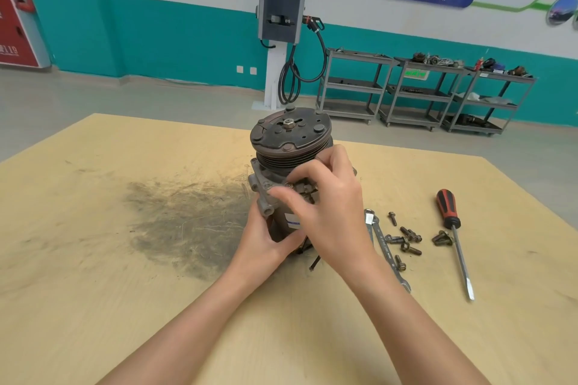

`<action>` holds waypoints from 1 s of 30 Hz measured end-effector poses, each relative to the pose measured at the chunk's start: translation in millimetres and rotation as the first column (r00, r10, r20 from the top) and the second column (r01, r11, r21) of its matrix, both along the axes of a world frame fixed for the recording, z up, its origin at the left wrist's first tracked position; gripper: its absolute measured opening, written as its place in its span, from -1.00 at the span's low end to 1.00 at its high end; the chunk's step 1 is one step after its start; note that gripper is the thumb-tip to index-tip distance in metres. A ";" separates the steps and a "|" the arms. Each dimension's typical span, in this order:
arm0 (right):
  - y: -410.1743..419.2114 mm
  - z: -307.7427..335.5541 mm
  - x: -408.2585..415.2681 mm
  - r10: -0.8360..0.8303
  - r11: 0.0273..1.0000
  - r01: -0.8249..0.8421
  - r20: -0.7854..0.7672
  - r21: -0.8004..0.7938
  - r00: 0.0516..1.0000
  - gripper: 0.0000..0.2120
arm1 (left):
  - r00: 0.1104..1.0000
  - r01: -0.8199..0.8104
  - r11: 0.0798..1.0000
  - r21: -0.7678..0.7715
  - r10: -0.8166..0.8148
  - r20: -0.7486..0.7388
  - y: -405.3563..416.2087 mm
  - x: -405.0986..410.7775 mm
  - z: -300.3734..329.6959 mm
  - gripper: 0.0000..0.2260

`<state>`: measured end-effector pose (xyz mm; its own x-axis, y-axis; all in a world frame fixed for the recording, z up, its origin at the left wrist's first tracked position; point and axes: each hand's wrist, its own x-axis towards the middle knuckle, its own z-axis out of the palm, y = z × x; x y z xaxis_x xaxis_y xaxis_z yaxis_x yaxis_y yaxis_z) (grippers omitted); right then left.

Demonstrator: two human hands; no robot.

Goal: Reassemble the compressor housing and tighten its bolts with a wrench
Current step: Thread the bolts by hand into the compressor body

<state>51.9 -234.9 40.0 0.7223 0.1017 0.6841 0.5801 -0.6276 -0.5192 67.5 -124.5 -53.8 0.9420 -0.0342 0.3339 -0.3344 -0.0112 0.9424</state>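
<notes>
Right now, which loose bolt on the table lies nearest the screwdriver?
The bolt touching the screwdriver shaft, just below its handle; the other bolts cluster nearer the wrench.

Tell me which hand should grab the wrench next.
Right, probably. The wrench lies on the table just right of the right hand, whose fingers sit at a bolt on the compressor. The left hand holds the compressor body steady and should stay.

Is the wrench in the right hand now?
No, the wrench lies on the table while the right hand touches the compressor.
</notes>
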 end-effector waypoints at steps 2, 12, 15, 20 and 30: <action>-5.7 2.8 -0.3 0.026 0.996 -0.026 0.002 -0.084 1.000 -0.89 | 1.000 -0.003 1.000 -0.013 0.003 -0.007 0.0 0.5 -0.4 -0.41; 7.8 -0.5 2.6 -0.088 0.994 0.091 0.041 -0.067 0.995 -0.70 | 1.000 0.004 1.000 -0.025 -0.003 0.006 -0.8 1.0 0.8 -0.41; 3.9 -3.0 2.3 -0.033 0.999 0.034 0.036 -0.031 0.999 -0.70 | 1.000 0.007 1.000 -0.024 -0.007 0.012 -1.0 1.0 0.8 -0.39; -6.7 -6.3 2.3 0.033 0.995 -0.023 0.099 -0.097 0.995 -0.87 | 0.999 -0.014 1.000 -0.020 0.014 0.033 -1.9 -0.2 2.0 -0.42; 12.0 -9.2 4.7 -0.105 0.993 0.109 0.120 -0.032 0.987 -0.67 | 1.000 0.000 1.000 0.001 0.000 0.028 -0.4 1.8 0.2 -0.35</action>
<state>56.7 -223.0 30.8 0.6449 0.0562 0.7622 0.5642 -0.7077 -0.4252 69.3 -125.0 -53.6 0.9322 -0.0346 0.3603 -0.3609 -0.0120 0.9325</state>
